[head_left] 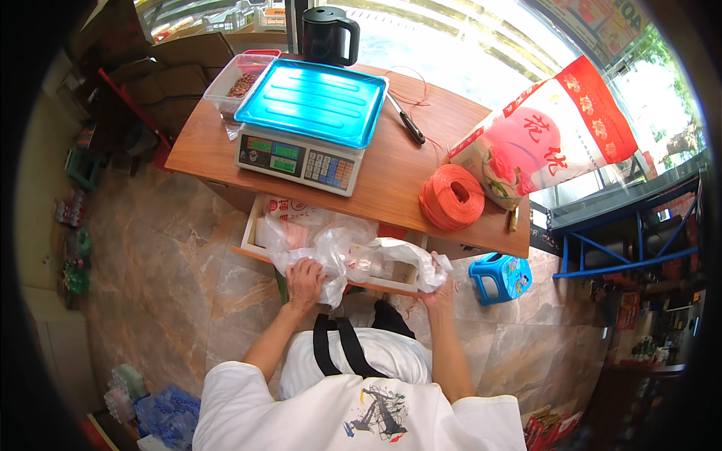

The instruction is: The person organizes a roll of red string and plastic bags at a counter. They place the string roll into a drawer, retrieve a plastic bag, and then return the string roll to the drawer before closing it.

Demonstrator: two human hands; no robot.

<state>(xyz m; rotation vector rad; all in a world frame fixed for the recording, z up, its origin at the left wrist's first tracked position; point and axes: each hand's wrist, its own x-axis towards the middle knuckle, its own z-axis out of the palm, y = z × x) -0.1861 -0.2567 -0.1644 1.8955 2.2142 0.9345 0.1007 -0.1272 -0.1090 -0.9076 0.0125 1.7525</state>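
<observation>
A wooden desk point(389, 186) stands before me with its drawer point(406, 287) pulled out. White translucent plastic bags point(338, 248) fill much of the drawer and spill over its front edge. My left hand point(304, 282) lies on the bunched bags at the drawer's left front; its fingertips press on the plastic, and whether they grip it is not clear. At the drawer's right end, my right hand point(439, 287) is closed on a crumpled part of the white plastic, which stretches back toward the middle. Part of the drawer's bottom shows near its right end.
On the desk are a weighing scale point(310, 101), a plastic tub of reddish beans point(231, 84), a black kettle point(327, 36), a knife point(412, 127), a roll of red twine point(451, 197) and a large printed bag point(541, 135). A blue stool point(500, 278) stands at the right.
</observation>
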